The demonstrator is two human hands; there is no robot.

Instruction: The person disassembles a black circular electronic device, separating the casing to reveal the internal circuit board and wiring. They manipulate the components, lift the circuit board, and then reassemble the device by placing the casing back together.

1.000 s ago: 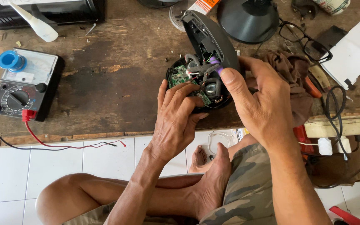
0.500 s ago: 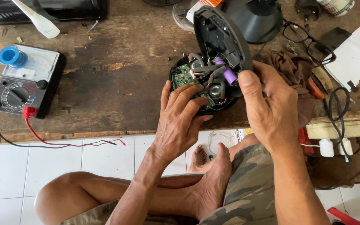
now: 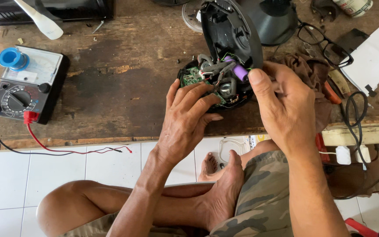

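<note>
A black oval device lies opened on the low wooden table. Its green circuit board, wires and a purple cylindrical cell are exposed. The black top cover stands tilted up behind the base. My left hand rests fingers-down on the base's near left rim, holding it. My right hand grips the right side where cover and base meet, thumb beside the purple cell.
A black analog multimeter with a blue solder spool and red and black leads sits at the left. Eyeglasses, a brown rag, white paper, a black lamp base and cables crowd the right.
The top cover has swung further up and open, exposing more of the inside. My right hand shifted right and lower along the cover's edge. My left hand stayed on the base.
</note>
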